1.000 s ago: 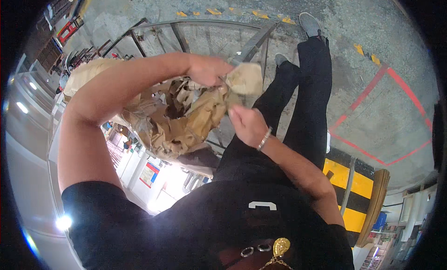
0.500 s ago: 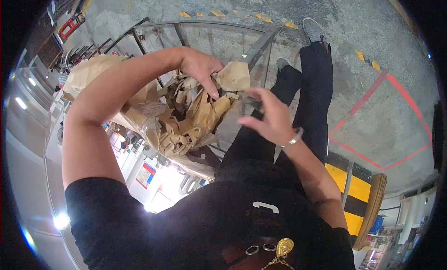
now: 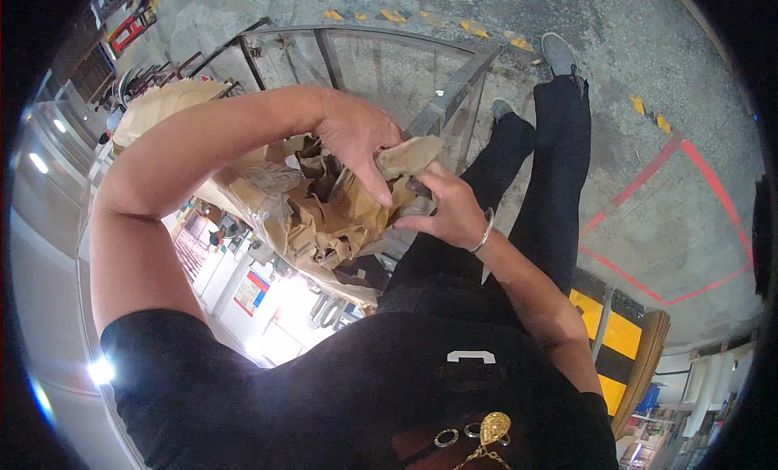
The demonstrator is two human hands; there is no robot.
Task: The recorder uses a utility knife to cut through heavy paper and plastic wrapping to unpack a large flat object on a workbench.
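Observation:
A large bundle of crumpled, torn brown paper (image 3: 324,219) lies in front of me, left of centre. My left hand (image 3: 361,146) reaches over it from the left. Its thumb presses on the paper and its fingers go behind a raised flap, so it grips the paper. At the right edge of the same bundle, my right hand (image 3: 454,211), with a bracelet at the wrist, has thumb and fingers curled round the paper's end. A greyish bit between those fingers is too small to make out. Clear plastic film (image 3: 271,190) clings to the paper's left part.
Beyond the bundle stands a grey metal frame (image 3: 454,93) on the concrete floor. Red tape (image 3: 632,182) marks an area at the right. A yellow-and-black striped panel (image 3: 612,324) stands at the lower right. My legs and shoes extend beyond my right hand.
My right hand was apart from the paper with spread fingers; it has moved left onto the paper's edge and closed. My left hand and the raised flap have shifted slightly toward me.

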